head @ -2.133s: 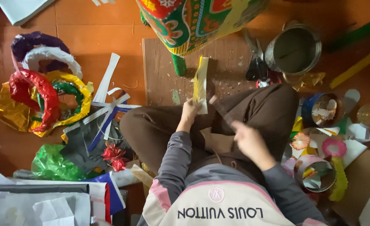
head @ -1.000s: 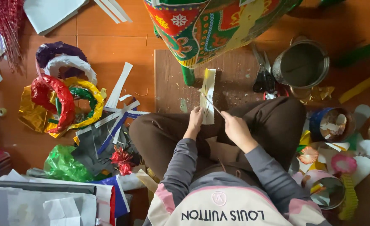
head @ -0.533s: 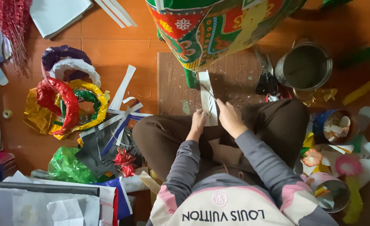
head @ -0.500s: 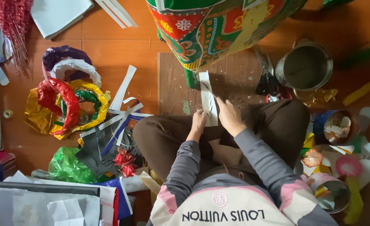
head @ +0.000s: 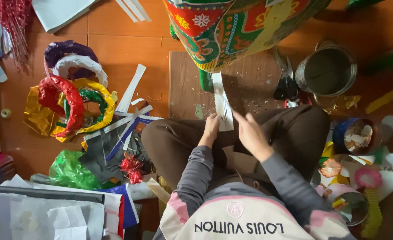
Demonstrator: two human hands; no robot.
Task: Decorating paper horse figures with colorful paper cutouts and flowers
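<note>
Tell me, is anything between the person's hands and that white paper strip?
Nothing visible. The left hand already pinches the white paper strip at its lower end, and the right hand is right beside it, with only open air between.

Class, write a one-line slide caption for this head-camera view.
Seated cross-legged, a person's left hand and right hand hold a white zigzag-edged paper strip over a brown cardboard sheet.

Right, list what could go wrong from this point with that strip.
1. The left hand and right hand grip only the near end of the white paper strip; its long free end could bend or tear.
2. The scissors lie open-side near the knee on the board; a leg shift might catch them.
3. The metal pot beside them could get knocked.
</note>
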